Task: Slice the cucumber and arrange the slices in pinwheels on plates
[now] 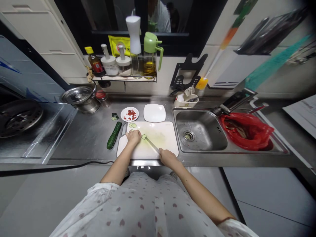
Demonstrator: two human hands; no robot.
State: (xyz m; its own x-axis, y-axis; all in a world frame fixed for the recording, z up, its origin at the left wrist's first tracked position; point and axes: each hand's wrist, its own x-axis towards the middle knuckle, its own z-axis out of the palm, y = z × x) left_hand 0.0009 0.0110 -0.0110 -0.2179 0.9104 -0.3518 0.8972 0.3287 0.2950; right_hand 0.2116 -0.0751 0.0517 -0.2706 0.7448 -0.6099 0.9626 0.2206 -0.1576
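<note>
My right hand [169, 158] is wrapped round the handle of a knife [153, 145], its blade slanting up and left over the white cutting board [168, 136]. At the blade's tip lies a round cucumber slice [144, 136]. My left hand [133, 137] rests at the board's left part with curled fingers, close to that slice; what they hold, if anything, is hidden. More cucumber slices [133, 125] lie at the board's upper left. A dark green cucumber [114, 135] lies on the counter left of the board.
Behind the board stand a plate with red chopped pieces [128, 114] and a white square plate [154, 113]. Green trimmings [115, 116] lie left of them. To the right is the sink [199, 131], with a red plastic bag [247, 138] beyond. A steel pot [84, 102] stands back left.
</note>
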